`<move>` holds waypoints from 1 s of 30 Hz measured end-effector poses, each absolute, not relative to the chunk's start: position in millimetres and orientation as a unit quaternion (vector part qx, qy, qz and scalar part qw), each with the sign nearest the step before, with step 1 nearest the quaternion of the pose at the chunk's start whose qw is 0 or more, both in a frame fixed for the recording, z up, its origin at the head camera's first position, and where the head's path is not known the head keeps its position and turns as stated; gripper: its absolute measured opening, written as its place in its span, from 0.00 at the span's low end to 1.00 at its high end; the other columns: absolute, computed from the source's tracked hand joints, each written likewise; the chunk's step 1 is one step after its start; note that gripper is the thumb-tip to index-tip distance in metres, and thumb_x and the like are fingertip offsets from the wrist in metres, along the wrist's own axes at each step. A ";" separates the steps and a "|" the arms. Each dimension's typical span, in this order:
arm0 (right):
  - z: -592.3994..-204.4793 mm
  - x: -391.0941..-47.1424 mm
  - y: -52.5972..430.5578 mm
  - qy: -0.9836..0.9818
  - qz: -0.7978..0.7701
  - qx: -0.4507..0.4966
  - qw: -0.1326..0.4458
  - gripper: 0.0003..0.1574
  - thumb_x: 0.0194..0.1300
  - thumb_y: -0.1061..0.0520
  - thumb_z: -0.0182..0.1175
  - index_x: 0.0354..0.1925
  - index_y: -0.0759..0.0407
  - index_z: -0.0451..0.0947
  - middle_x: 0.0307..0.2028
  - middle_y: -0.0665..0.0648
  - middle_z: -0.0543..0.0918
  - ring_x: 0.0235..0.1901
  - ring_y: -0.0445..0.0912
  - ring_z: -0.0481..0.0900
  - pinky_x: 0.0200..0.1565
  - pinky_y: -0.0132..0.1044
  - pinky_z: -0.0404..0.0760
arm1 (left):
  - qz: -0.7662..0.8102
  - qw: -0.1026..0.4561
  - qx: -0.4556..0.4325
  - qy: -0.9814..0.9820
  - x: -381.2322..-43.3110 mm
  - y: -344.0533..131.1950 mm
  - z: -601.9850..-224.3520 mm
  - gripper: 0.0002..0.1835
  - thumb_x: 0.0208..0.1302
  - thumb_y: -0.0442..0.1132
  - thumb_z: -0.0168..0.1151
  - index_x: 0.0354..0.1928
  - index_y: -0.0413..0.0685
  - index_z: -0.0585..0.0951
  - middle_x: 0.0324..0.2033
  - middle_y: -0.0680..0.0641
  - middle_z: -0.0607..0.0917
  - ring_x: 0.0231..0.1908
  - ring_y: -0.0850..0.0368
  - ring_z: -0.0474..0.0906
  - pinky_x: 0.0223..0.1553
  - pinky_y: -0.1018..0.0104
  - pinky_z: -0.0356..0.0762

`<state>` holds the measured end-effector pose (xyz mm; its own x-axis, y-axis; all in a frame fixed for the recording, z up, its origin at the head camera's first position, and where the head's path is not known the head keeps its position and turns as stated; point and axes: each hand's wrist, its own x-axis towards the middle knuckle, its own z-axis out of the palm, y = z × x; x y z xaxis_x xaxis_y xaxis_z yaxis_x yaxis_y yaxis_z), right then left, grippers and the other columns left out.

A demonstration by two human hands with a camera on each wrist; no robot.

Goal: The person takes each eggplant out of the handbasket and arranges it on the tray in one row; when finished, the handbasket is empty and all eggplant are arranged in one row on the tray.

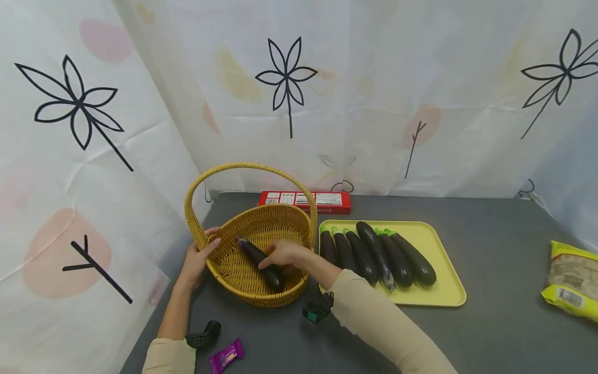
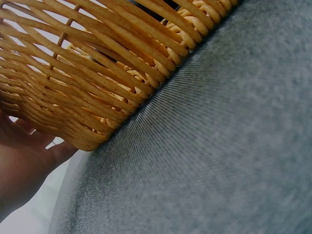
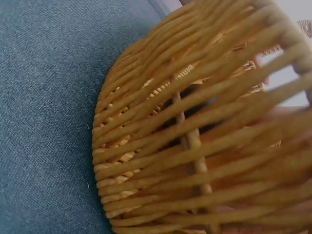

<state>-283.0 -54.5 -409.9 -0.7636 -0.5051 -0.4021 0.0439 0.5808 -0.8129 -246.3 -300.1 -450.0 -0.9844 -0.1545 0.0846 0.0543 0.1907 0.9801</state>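
A wicker basket (image 1: 229,265) with a tall hoop handle stands on the table, its open top facing me in the head view. My left hand (image 1: 193,265) grips its left rim beside the handle's foot, thumb over the edge; in the left wrist view that hand (image 2: 22,163) lies against the woven wall. Inside the basket is a dark eggplant (image 1: 251,252), stem end toward the upper left. Reaching in over the right side, my right hand (image 1: 286,254) holds this eggplant around its middle. The right wrist view shows mostly the weave (image 3: 146,151), with a dark shape behind it.
Right of the basket, a yellow tray (image 1: 444,293) bears several eggplants (image 1: 366,254) side by side. A red box (image 1: 336,203) lies behind the basket. Near the front is a purple wrapped snack (image 1: 227,356), and a yellow bag (image 1: 572,280) sits at the far right.
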 end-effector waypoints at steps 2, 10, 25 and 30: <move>-409.3 -282.2 -56.3 0.838 -0.422 -0.147 0.314 0.20 0.58 0.53 0.69 0.46 0.62 0.79 0.39 0.57 0.77 0.39 0.49 0.78 0.37 0.43 0.80 | -0.637 0.084 0.033 -0.765 -246.7 -300.3 -449.7 0.27 0.72 0.44 0.53 0.67 0.38 0.65 0.60 0.44 0.68 0.50 0.60 0.72 0.45 0.69 0.71; -409.4 -286.3 -53.0 0.807 -0.467 -0.135 0.335 0.12 0.59 0.57 0.68 0.36 0.63 0.79 0.35 0.56 0.78 0.37 0.49 0.79 0.39 0.45 0.80 | -0.639 0.069 0.037 -0.765 -249.4 -302.1 -450.7 0.27 0.73 0.43 0.51 0.69 0.39 0.63 0.64 0.42 0.65 0.52 0.61 0.69 0.48 0.67 0.69; -397.4 -298.9 -42.3 0.643 -0.642 -0.090 0.407 0.42 0.65 0.55 0.63 0.70 0.61 0.55 0.51 0.64 0.75 0.51 0.59 0.76 0.48 0.51 0.76 | -0.651 0.107 -0.014 -0.752 -244.8 -302.0 -453.9 0.22 0.70 0.46 0.57 0.63 0.48 0.73 0.53 0.55 0.74 0.48 0.63 0.73 0.44 0.70 0.71; -391.1 -296.2 -37.4 0.643 -0.647 -0.103 0.398 0.43 0.68 0.47 0.59 0.71 0.61 0.53 0.52 0.64 0.75 0.53 0.58 0.75 0.47 0.51 0.76 | -0.638 0.100 0.005 -0.764 -245.8 -301.2 -452.7 0.26 0.70 0.47 0.56 0.65 0.43 0.70 0.55 0.53 0.73 0.49 0.64 0.72 0.45 0.70 0.70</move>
<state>-296.2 -37.4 -391.1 -0.6620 -0.6466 -0.3790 0.3830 0.1427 -0.9126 -245.8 -301.2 -452.7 -0.9801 -0.1348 0.1459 0.1194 0.1871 0.9751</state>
